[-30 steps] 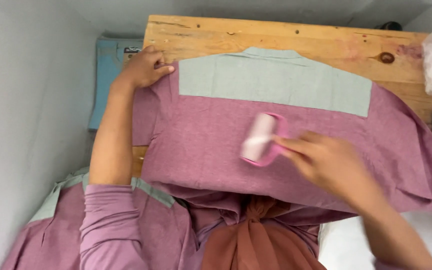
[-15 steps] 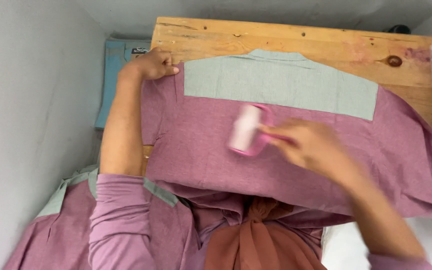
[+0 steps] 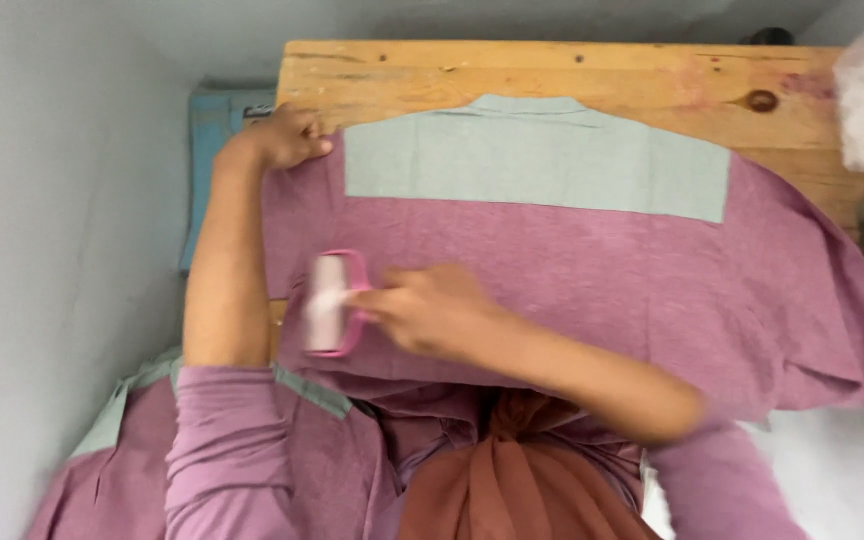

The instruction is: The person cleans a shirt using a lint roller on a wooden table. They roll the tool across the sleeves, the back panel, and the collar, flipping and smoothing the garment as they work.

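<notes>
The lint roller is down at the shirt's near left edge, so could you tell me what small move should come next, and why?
Probably roll the lint roller back rightward across the purple shirt: the right hand has it at the left edge, while the left hand pins the shoulder corner.

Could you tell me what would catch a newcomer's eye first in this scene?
First, the mauve shirt with its pale green yoke panel, spread back-up over the wooden table. Next, the pink lint roller near the shirt's left edge, in the grip of the right hand. The left hand pins the shirt's upper left corner.
</notes>
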